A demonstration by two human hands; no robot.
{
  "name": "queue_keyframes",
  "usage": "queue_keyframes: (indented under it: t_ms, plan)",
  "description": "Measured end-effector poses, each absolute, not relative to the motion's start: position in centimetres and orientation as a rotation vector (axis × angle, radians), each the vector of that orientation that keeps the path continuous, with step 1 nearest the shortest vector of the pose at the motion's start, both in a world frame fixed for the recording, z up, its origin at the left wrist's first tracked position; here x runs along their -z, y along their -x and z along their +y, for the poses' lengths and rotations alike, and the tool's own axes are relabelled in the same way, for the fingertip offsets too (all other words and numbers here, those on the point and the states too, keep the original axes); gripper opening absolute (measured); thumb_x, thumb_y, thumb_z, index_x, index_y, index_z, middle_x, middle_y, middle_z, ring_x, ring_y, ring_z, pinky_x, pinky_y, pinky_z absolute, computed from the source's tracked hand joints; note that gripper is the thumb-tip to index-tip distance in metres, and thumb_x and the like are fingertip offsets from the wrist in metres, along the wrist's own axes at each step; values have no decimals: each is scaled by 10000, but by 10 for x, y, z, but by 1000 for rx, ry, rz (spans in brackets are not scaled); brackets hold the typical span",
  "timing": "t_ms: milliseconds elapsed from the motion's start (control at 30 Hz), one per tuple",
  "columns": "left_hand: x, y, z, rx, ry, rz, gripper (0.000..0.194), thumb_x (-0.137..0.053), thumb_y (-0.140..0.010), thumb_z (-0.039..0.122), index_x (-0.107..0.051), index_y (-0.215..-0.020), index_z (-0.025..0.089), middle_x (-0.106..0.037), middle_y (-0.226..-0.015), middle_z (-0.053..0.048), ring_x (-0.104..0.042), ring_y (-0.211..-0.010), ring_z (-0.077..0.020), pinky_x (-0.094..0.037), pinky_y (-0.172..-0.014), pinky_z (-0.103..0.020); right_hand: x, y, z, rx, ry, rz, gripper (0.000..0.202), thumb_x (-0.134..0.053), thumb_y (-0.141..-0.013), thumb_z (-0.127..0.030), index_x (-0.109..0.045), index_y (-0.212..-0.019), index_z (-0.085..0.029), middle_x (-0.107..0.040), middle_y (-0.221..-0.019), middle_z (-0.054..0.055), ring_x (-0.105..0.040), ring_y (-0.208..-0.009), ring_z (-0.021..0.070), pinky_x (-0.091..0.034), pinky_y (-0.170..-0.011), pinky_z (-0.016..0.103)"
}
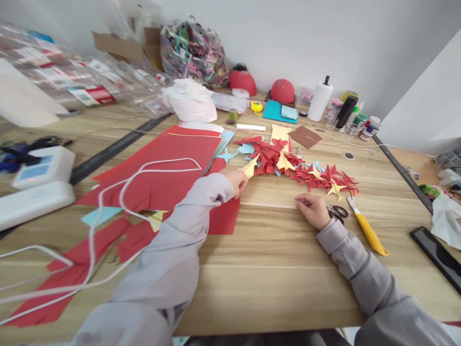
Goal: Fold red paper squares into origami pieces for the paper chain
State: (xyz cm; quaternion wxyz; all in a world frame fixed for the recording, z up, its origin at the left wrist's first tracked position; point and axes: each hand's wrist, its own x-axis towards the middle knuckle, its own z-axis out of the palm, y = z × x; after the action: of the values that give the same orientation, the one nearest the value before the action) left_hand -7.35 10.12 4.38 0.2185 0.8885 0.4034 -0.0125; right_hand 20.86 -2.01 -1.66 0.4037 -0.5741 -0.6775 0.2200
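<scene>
My left hand [236, 181] is closed on a yellow folded paper piece [250, 166], holding it at the left end of a heap of folded paper stars [268, 156]. The heap is mostly red, with some yellow and light blue pieces. My right hand [313, 210] rests on the table with its fingers curled together, and I see nothing in them. Black-handled scissors [337, 211] lie just beside it, partly hidden by the hand. To their right is a yellow utility knife [370, 233]. Red paper [225, 216] lies under and below my left hand.
Large red sheets [162, 168] and a white cable [95, 230] cover the left side. A brown paper square [305, 136], a yellow tape measure [256, 106] and a white bottle [320, 101] stand or lie farther back. A black phone [437, 254] is at the right.
</scene>
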Motion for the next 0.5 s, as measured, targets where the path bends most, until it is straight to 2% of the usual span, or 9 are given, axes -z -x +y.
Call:
queue_keyframes:
  t_ms: [67, 200, 300, 367, 433, 500]
  plan:
    - [-55, 56, 92, 82, -2406, 905, 107, -651, -553, 117, -547, -548, 142, -565, -536, 30, -521, -555, -107, -391, -573, -213, 16, -208, -20, -564, 1440, -1705, 179, -574, -772, -315, -673, -828, -176, -657, -623, 24, -582, -544, 135, -467, -536, 250]
    - [-63, 25, 72, -398, -2083, 610, 122, -623, -649, 249, -554, -646, 149, -628, -695, -10, -593, -678, -127, -469, -690, -247, 10, -207, -23, -663, 1389, -1665, 277, -533, -818, -421, -671, -823, -181, -655, -627, 23, -589, -559, 141, -466, -551, 256]
    - [-54, 11, 66, -585, -2013, 677, 134, -633, -633, 258, -545, -638, 157, -613, -684, -10, -590, -687, -139, -482, -710, -281, 6, -209, -25, -816, 1339, -1555, 473, -390, -862, -557, -675, -812, -183, -660, -672, 42, -606, -615, 153, -462, -552, 260]
    - [-47, 8, 68, -632, -2045, 811, 112, -629, -622, 231, -544, -618, 158, -602, -670, -9, -576, -676, -144, -479, -703, -297, 4, -211, -25, -941, 1308, -1407, 604, -296, -844, -649, -670, -799, -176, -642, -637, 46, -581, -540, 146, -429, -476, 259]
    - [-42, 6, 70, -711, -2030, 892, 111, -628, -621, 230, -543, -614, 159, -593, -672, -8, -568, -685, -145, -477, -710, -305, 3, -211, -24, -1036, 1281, -1282, 570, -400, -777, -688, -652, -807, -177, -587, -540, 10, -518, -434, 127, -380, -408, 251]
    - [-38, 7, 72, -759, -1988, 907, 131, -635, -620, 249, -540, -619, 158, -586, -675, -7, -565, -688, -145, -479, -698, -301, 2, -210, -22, -1063, 1263, -1225, 461, -615, -672, -618, -630, -837, -187, -538, -492, -38, -465, -395, 103, -358, -395, 236]
